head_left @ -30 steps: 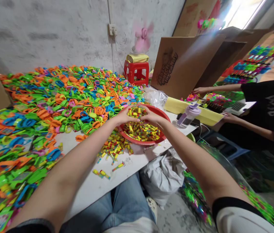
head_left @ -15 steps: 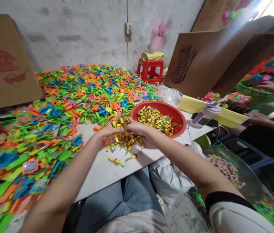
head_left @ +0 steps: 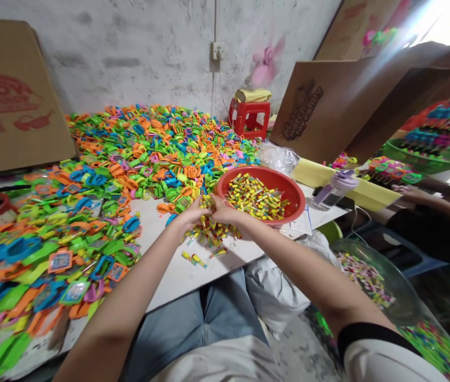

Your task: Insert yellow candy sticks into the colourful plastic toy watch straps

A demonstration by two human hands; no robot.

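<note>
My left hand and my right hand are close together over a small heap of yellow-wrapped candies on the white tabletop. Both hands curl around a clump of these candies, which shows between the fingertips. A few single candies lie nearer the table's front edge. Just right of my right hand stands a red bowl with many more of the same candies. Colourful plastic toy watches are piled behind and to the left of my hands.
Cardboard boxes stand left and right. A red stool, a pink fan and a lilac-lidded cup are beyond the bowl. A white sack hangs by my legs. Another person's arm is at right.
My hands have drawn closer together around the candies, the left one shifting right. The view has turned slightly. The other person's raised hand at the far right is out of sight.
</note>
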